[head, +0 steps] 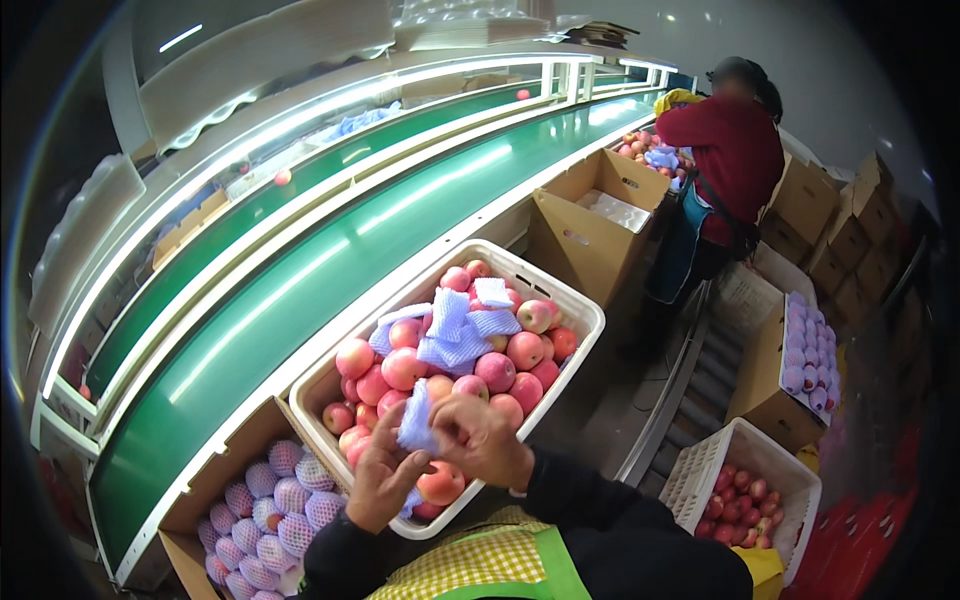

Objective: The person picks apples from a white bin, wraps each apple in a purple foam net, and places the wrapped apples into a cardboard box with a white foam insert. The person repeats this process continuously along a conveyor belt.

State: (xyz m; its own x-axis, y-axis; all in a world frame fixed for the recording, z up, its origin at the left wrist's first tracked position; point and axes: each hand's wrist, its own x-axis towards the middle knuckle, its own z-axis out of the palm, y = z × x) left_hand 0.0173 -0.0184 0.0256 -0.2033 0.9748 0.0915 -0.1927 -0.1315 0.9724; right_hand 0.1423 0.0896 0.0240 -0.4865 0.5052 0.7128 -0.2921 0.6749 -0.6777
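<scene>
A purple-white foam net sleeve (417,421) is held between my two hands above a white plastic crate (450,517). My left hand (384,469) has its fingers along the sleeve's left side, its thumb stretched below. At the right side, the bent fingers of my right hand (484,436) pinch the sleeve's edge. The crate is heaped with red apples (403,367), and several loose foam net sleeves (454,349) lie on top of them. One red apple (441,482) sits just under my hands.
At lower left stands a cardboard box (180,559) of net-wrapped apples (292,495). A green conveyor belt (300,292) runs beyond the crate. Ahead are another cardboard box (577,240) and a co-worker (724,165). To the right are a roller track (679,427) and another apple crate (799,510).
</scene>
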